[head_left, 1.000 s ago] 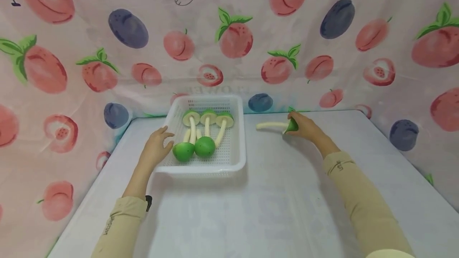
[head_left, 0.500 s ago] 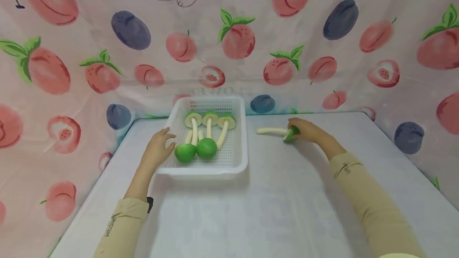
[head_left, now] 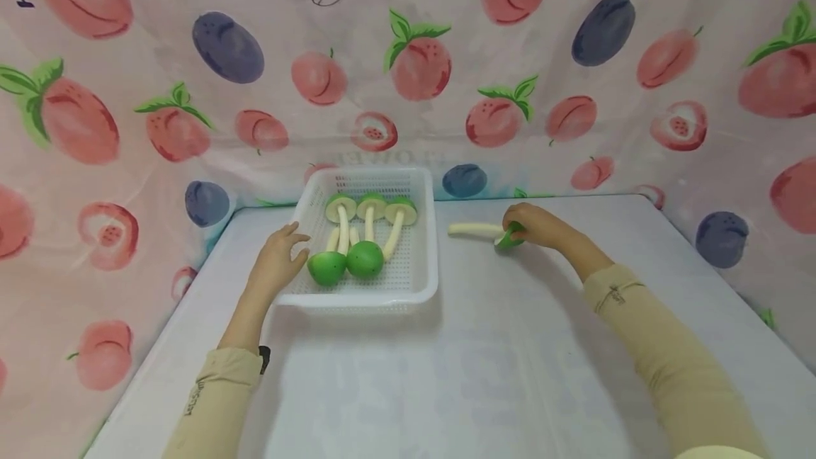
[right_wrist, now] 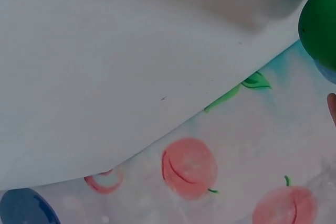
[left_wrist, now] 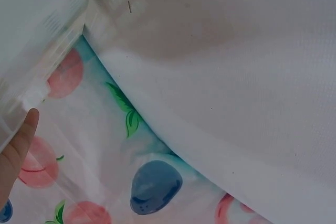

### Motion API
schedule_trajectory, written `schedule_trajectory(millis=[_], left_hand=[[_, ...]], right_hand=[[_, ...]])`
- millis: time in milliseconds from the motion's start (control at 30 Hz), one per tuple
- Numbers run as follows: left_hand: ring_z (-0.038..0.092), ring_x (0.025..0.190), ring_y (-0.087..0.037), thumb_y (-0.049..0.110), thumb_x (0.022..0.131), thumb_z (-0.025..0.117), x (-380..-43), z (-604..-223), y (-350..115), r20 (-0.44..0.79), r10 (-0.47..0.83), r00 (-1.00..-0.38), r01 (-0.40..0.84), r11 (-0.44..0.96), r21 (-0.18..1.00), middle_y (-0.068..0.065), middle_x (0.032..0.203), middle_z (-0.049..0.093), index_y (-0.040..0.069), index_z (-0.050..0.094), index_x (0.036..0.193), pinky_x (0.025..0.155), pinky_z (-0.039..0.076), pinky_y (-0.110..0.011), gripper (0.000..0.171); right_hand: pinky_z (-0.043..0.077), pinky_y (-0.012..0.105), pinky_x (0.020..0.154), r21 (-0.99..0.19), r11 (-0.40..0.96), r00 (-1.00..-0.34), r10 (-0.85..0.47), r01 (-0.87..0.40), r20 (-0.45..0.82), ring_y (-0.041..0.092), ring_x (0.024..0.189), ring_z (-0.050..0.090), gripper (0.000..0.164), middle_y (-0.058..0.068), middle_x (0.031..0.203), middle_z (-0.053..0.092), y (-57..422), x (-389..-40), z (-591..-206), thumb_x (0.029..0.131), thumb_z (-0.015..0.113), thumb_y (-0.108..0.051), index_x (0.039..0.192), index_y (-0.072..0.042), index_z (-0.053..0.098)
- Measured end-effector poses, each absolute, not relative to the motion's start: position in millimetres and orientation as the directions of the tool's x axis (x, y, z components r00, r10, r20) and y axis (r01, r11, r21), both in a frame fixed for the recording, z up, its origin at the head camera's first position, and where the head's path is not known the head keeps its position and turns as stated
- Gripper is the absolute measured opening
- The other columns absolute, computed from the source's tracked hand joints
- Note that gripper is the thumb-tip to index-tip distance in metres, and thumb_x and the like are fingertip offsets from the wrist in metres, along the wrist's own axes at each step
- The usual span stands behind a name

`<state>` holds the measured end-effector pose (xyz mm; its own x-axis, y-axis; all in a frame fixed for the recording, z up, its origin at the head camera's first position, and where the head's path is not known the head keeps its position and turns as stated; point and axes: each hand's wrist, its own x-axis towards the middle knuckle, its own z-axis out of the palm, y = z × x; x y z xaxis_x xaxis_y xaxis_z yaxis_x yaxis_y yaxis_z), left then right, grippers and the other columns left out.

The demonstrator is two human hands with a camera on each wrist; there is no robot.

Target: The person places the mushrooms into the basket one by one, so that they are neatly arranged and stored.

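A toy mushroom (head_left: 474,230) with a green cap and pale stem lies close over the table, right of the basket, its stem toward the basket. My right hand (head_left: 542,227) grips it by the cap, partly covering it. In the right wrist view the green cap (right_wrist: 321,24) shows at the right edge, a fingertip (right_wrist: 333,107) below. My left hand (head_left: 275,261) is at the left rim of the white basket (head_left: 422,295), thumb and fingers apart. The left wrist view shows one finger (left_wrist: 21,140) at the basket wall (left_wrist: 37,30). Several similar mushrooms (head_left: 365,259) lie inside.
A white-covered table (head_left: 491,367) bears the basket at its far side. Behind it hangs a fruit-printed cloth (head_left: 376,34), which also borders the table at left and right.
My right hand has brought the mushroom slightly left, toward the basket, and a little nearer to me. The left hand keeps its place at the rim; the basket stays put.
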<state>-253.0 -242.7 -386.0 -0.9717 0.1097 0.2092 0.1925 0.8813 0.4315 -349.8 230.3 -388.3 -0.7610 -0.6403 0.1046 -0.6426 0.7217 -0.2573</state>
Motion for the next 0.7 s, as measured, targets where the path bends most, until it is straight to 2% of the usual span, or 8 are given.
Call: schedule_trajectory(millis=[300,500,700], left_hand=[[0.029,0.135,-0.049,0.008,0.091,0.054,-253.7,-385.4,-241.7,0.211,0.118,-0.970,0.200,0.883,0.425,-0.030,0.145,0.035,-0.007,0.059,0.119,0.111,0.025,-0.061,0.032],[0.029,0.134,-0.050,0.008,0.091,0.054,-253.9,-383.7,-238.5,0.222,0.126,-0.967,0.213,0.876,0.433,-0.031,0.144,0.036,-0.008,0.059,0.118,0.110,0.026,-0.061,0.032],[0.028,0.135,-0.049,0.009,0.091,0.054,-251.1,-383.2,-239.1,0.212,0.129,-0.969,0.208,0.890,0.406,-0.031,0.145,0.035,-0.007,0.059,0.118,0.110,0.025,-0.062,0.032]], right_hand=[[0.052,0.040,0.080,-0.304,0.710,-0.762,-0.640,-0.636,0.099,0.023,0.087,0.060,0.014,0.011,0.093,0.066,215.2,-345.1,-382.0,0.080,0.071,-0.002,0.092,0.000,0.065],[0.049,0.042,0.082,-0.303,0.703,-0.761,-0.629,-0.644,0.158,0.027,0.092,0.054,0.013,0.010,0.091,0.068,205.1,-336.3,-379.2,0.079,0.073,-0.006,0.090,-0.002,0.066],[0.049,0.039,0.080,-0.348,0.690,-0.763,-0.630,-0.635,0.144,0.026,0.092,0.053,0.015,0.010,0.092,0.067,195.9,-330.9,-374.8,0.083,0.070,-0.009,0.094,-0.001,0.066]])
